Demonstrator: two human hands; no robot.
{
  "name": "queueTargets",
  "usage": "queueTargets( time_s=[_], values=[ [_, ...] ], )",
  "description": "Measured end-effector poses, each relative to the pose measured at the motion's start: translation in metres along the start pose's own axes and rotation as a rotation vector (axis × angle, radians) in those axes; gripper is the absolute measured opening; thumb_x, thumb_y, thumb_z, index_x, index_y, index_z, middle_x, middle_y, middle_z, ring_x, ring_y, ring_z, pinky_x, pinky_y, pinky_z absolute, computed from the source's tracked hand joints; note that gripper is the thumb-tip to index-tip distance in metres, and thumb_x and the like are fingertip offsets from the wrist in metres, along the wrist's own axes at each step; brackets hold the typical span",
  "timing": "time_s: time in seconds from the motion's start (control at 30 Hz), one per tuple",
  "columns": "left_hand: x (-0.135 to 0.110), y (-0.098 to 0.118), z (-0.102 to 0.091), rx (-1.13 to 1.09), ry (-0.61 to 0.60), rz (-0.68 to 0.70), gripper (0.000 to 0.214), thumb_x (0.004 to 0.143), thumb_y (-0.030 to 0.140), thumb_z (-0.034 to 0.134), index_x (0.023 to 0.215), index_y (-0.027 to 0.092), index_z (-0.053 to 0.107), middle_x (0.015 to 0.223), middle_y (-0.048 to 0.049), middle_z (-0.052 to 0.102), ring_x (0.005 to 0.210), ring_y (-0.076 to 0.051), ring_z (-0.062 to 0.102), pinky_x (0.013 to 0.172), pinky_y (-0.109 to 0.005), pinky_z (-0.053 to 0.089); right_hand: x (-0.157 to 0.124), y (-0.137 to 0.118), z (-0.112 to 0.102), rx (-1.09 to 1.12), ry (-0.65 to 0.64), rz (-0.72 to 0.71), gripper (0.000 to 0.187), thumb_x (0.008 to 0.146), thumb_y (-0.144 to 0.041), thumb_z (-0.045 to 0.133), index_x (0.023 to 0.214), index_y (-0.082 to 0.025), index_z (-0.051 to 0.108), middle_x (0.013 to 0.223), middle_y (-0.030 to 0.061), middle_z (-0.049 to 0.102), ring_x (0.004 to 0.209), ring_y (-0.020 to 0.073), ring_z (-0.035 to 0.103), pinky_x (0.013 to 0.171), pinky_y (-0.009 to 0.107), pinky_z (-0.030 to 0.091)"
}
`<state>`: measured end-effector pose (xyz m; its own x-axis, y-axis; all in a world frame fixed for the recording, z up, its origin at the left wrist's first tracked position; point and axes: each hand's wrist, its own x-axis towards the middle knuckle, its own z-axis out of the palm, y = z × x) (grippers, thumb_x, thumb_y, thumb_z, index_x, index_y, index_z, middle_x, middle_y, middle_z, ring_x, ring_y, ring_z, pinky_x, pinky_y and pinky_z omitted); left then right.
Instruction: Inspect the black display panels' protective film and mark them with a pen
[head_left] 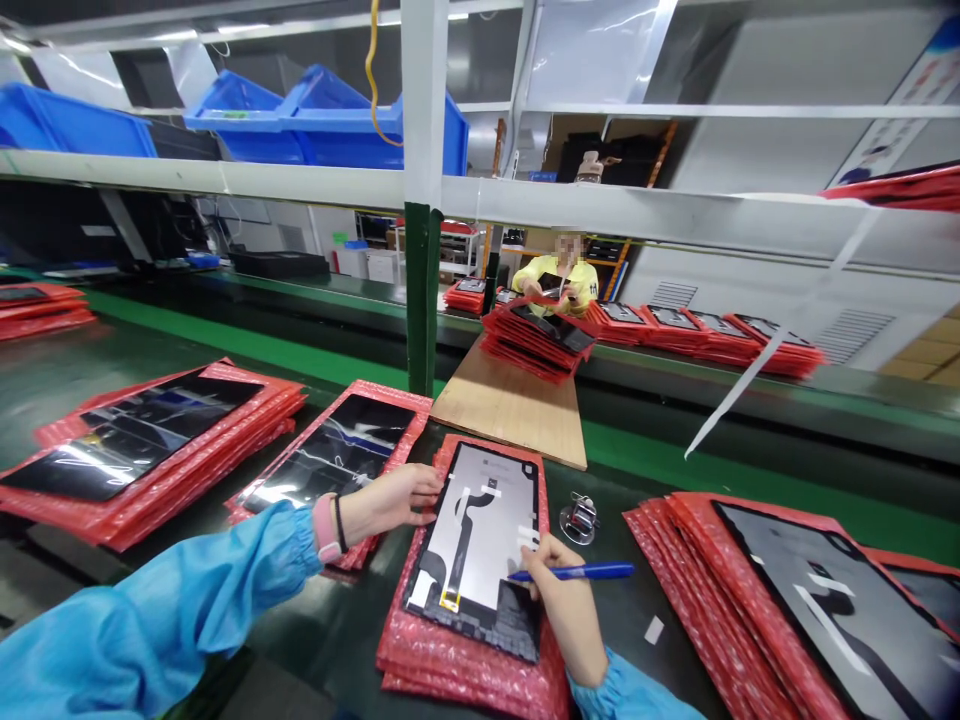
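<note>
Display panel [487, 520] on red bubble wrap [465, 660] near the desk's [622, 620] front edge, wooden board [517, 420] behind, small metallic object [581, 520] beside; right hand [556, 575] clamps blue pen [596, 571] in its fingers, left hand [394, 498] touches panel's left edge, grip unclear

Gap right of screen panel [486, 535]; pen [600, 571] overhangs, perhaps tape dispenser [580, 521] beyond.

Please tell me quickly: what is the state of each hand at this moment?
Left hand: at the left edge of the panel; whether it grips anything cannot be told.
Right hand: closed, holding a blue pen over the panel.
</note>
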<state>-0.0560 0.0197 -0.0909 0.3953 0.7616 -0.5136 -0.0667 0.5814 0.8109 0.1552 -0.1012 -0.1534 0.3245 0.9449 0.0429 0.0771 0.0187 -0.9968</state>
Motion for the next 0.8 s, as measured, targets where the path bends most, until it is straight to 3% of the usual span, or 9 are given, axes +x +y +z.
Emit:
queueTargets(
  time_s=[0.1, 0.23, 0.37, 0.43, 0.5, 0.67, 0.8],
  values=[
    [0.009, 0.004, 0.010, 0.039, -0.030, 0.007, 0.023, 0.055, 0.020, 0.075, 0.070, 0.016, 0.059, 0.059, 0.0024, 0.061, 0.052, -0.010, 0.053, 0.054, -0.023, 0.040, 0.000, -0.002, -0.002, 0.139, -0.037, 0.053, 0.045, 0.074, -0.054, 0.066, 0.056, -0.024, 0.039, 0.043, -0.0084, 0.038, 0.042, 0.0093, 0.034, 0.053, 0.027, 0.041],
    [0.018, -0.004, 0.032, 0.081, -0.125, 0.022, 0.027, 0.043, 0.009, 0.076, 0.063, 0.014, 0.060, 0.055, -0.0004, 0.063, 0.051, -0.014, 0.059, 0.058, -0.027, 0.046, 0.000, -0.002, 0.000, 0.251, -0.068, 0.089, 0.048, 0.073, -0.057, 0.070, 0.058, -0.023, 0.040, 0.045, -0.0094, 0.037, 0.041, 0.0076, 0.034, 0.057, 0.027, 0.048],
    [0.019, -0.015, 0.044, 0.104, -0.163, 0.095, 0.040, 0.042, 0.001, 0.067, 0.080, 0.012, 0.065, 0.067, -0.0042, 0.070, 0.059, -0.021, 0.066, 0.062, -0.033, 0.051, 0.001, -0.004, -0.001, 0.290, -0.075, 0.084, 0.046, 0.073, -0.060, 0.070, 0.061, -0.021, 0.048, 0.041, -0.0071, 0.045, 0.036, 0.0062, 0.033, 0.044, 0.022, 0.038],
    [0.015, -0.016, 0.043, 0.118, -0.158, 0.166, 0.050, 0.046, 0.000, 0.063, 0.094, 0.012, 0.064, 0.077, -0.0055, 0.073, 0.066, -0.023, 0.068, 0.060, -0.031, 0.050, 0.001, -0.009, -0.006, 0.300, -0.075, 0.066, 0.045, 0.075, -0.063, 0.067, 0.068, -0.019, 0.056, 0.045, -0.0016, 0.056, 0.037, 0.0086, 0.042, 0.041, 0.021, 0.035],
    [0.009, -0.011, 0.041, 0.134, -0.140, 0.261, 0.056, 0.051, 0.001, 0.062, 0.105, 0.015, 0.062, 0.089, -0.0055, 0.074, 0.075, -0.023, 0.069, 0.062, -0.029, 0.050, 0.003, -0.016, -0.017, 0.306, -0.050, 0.034, 0.051, 0.076, -0.067, 0.062, 0.076, -0.017, 0.063, 0.046, 0.0019, 0.060, 0.037, 0.0115, 0.049, 0.040, 0.022, 0.036],
    [-0.012, 0.014, 0.045, 0.148, -0.142, 0.499, 0.052, 0.065, 0.008, 0.066, 0.115, 0.019, 0.059, 0.114, -0.0033, 0.070, 0.102, -0.021, 0.065, 0.083, -0.027, 0.049, 0.009, -0.043, -0.054, 0.296, 0.131, -0.078, 0.050, 0.078, -0.065, 0.062, 0.079, -0.015, 0.068, 0.038, -0.0036, 0.051, 0.034, 0.0069, 0.040, 0.038, 0.018, 0.032],
    [-0.029, 0.038, 0.060, 0.139, -0.154, 0.670, 0.046, 0.070, 0.019, 0.071, 0.116, 0.019, 0.060, 0.117, -0.0048, 0.069, 0.111, -0.024, 0.062, 0.091, -0.031, 0.048, 0.011, -0.075, -0.067, 0.273, 0.151, -0.131, 0.039, 0.075, -0.053, 0.072, 0.088, -0.016, 0.069, 0.062, 0.0036, 0.069, 0.052, 0.0126, 0.059, 0.051, 0.021, 0.047]
  ],
)
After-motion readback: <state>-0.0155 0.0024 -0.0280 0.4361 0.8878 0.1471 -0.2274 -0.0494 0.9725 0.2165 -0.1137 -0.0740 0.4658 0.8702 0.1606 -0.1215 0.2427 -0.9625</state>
